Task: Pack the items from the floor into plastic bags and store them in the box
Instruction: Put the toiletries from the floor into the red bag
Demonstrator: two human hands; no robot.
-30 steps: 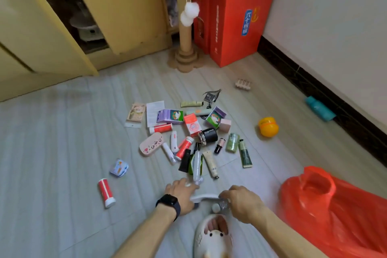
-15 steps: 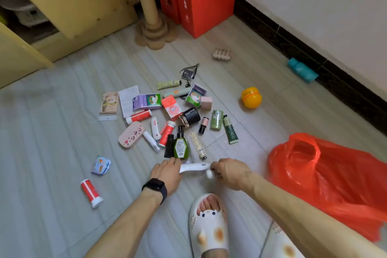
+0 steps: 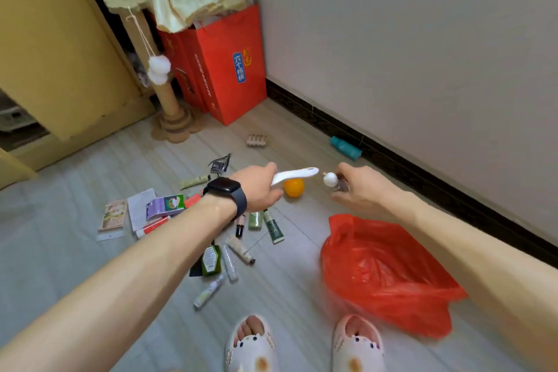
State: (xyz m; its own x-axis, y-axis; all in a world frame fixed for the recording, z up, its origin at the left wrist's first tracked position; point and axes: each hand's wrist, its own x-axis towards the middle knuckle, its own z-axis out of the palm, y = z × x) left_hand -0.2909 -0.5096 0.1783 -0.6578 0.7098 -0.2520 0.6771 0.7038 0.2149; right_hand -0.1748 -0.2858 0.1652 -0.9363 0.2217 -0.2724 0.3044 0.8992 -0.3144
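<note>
My left hand (image 3: 259, 187), with a black watch on the wrist, grips a white curved tube (image 3: 294, 174) held up in the air. My right hand (image 3: 360, 189) holds a small clear bottle with a round white cap (image 3: 331, 180) just right of the tube's tip. A red plastic bag (image 3: 383, 272) lies crumpled on the floor below my right arm. Several small tubes, bottles and boxes (image 3: 229, 238) lie scattered on the floor under my left arm, among them a green bottle (image 3: 211, 260) and a purple box (image 3: 165, 205).
A red box (image 3: 223, 69) stands against the wall with cloth draped over it, next to a cardboard scratching post (image 3: 169, 100). An orange ball (image 3: 293, 188), a teal bottle (image 3: 345, 147) by the skirting board, and a yellow cabinet (image 3: 60, 54) are around. My slippered feet (image 3: 302, 347) are below.
Both hands rose from the floor, lifting the white tube and the small capped bottle, now pulled slightly apart. The view tilted up and shifted toward the wall.
</note>
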